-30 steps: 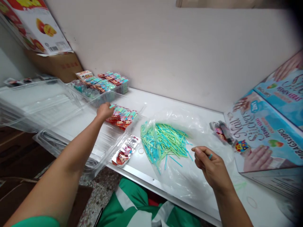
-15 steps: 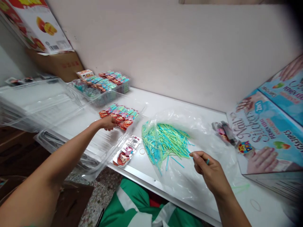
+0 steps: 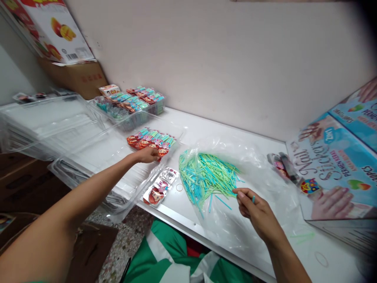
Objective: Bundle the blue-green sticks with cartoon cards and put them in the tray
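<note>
Down at the row of packets (image 3: 147, 138) with the left hand (image 3: 148, 155), touching the one at the near right end, fingers bent and tips mostly hidden. Cannot tell how tightly closed, or whether gripping anything. Pressing too hard here could skew the whole row; might lift two at once as well, given such overlapping fronts.

Across to the right hand (image 3: 255, 206): pinched at thumb and forefinger, right at the edge of the heaped green and blue straws (image 3: 215, 173). Could be holding a straw end; too small to say. Showing a speck of blue at the fingers too, ring or straw, impossible to tell. Might drag out several straws together, with so many crossing in that heap, or tug the clear bag (image 3: 226, 230) around them and spill more onto the bench (image 3: 206, 129). Seeing loose straws (image 3: 223, 202) in front of the heap already.

Moving outward: looking at that row lying inside a clear tray (image 3: 134, 198), toward the far right part. Just outside the tray, on to a single packet (image 3: 159, 190), flat by the bench's front edge. Easily knocked to the floor from there by a careless left sleeve or forearm. Further back, over to a fuller tray (image 3: 129, 124) near the wall; at the far right, on to a Nail Stickers box (image 3: 326, 165), well apart from the left hand.
</note>
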Demonstrator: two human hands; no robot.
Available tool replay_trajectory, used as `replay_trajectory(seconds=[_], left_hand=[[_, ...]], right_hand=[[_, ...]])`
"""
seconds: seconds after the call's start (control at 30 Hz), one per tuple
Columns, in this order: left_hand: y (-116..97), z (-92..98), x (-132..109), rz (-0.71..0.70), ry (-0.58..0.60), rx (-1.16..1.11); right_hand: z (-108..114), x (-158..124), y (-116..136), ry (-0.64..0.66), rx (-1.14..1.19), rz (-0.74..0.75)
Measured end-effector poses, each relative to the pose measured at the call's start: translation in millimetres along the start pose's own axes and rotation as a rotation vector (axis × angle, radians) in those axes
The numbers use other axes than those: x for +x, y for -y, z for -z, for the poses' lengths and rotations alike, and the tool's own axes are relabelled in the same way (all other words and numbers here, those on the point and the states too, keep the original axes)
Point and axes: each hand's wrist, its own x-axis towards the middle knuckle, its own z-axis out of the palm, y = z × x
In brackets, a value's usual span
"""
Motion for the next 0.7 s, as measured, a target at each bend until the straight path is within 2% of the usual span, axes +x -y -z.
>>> replay_trajectory(seconds=[0.1, 0.23, 0.37, 0.43, 0.53, 0.7], left_hand=[[-6.1, 6.4, 1.1, -0.032, 0.007, 0.095], [-13.1, 17.1, 7.6, -0.076, -0.129, 0.201], [-12.1, 10.7, 19.6, -0.077, -0.174, 0.262], [-9.0, 5.7, 24.0, -0.021, -0.212, 0.281], [-3.9, 5.8, 24.7, 0.092, -0.336, 0.299], [8.5, 25.9, 14.3, 0.338, -0.607, 0.267]], right_hand=[[-1.1, -1.5, 2.6, 0.044, -0.031, -0.027], [-3.1, -3.1, 6.6, 0.056, -0.097, -0.032], [-2.4, -2.3, 5.6, 0.047, -0.094, -0.022], [0.0, -2.1, 3.8, 0.044, -0.078, -0.026], [4.5, -2.1, 0.8, 0.036, -0.062, -0.036], [6.8, -0.6, -4.4, 0.005, -0.070, -0.051]])
